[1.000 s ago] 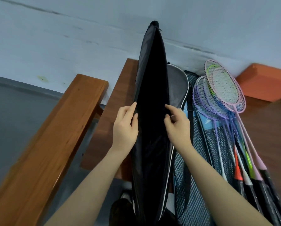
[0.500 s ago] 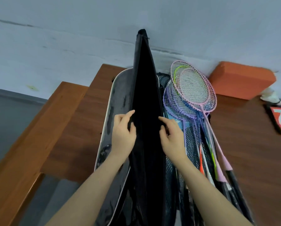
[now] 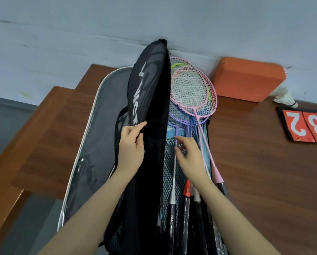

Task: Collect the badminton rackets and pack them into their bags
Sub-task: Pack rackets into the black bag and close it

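A: Which step is in hand?

B: I judge it is the loading. The left hand (image 3: 131,148) pinches the edge of the black bag (image 3: 150,100) and holds it upright. The right hand (image 3: 188,157), fingers loosely spread and holding nothing, reaches to the rackets (image 3: 190,89) at 3 o'clock of the bag.

A: Where do the rackets lie?

B: On mesh bags (image 3: 169,173) on the surface (image 3: 264,162), heads toward 12 o'clock, near the wall.

A: And next?

B: The right hand must close on one shaft and lift only that racket; the shafts overlap.

A: How many?

B: Perhaps five rackets; the heads overlap, so I cannot tell exactly. One black bag, one grey bag (image 3: 98,144) at 9 o'clock.
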`<control>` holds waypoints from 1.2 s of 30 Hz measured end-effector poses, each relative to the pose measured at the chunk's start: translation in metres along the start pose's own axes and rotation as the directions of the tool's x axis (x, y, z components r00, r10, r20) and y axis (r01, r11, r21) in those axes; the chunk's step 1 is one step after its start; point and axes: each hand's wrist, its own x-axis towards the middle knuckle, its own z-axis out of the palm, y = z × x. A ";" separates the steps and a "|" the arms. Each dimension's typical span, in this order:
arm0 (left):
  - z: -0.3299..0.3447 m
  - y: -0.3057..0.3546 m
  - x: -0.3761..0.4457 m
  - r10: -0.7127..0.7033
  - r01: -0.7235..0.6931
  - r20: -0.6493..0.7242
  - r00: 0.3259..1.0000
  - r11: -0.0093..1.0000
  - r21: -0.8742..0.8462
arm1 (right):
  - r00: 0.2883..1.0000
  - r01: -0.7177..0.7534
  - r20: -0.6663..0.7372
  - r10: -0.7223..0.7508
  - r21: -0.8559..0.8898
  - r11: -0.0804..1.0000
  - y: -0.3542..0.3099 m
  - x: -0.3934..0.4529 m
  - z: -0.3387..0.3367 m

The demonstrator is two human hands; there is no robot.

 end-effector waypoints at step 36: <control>0.009 -0.008 0.013 -0.045 0.032 0.170 0.984 0.996 0.081 | 0.963 -0.190 -0.233 0.134 -0.239 0.952 0.050 -0.022 -0.029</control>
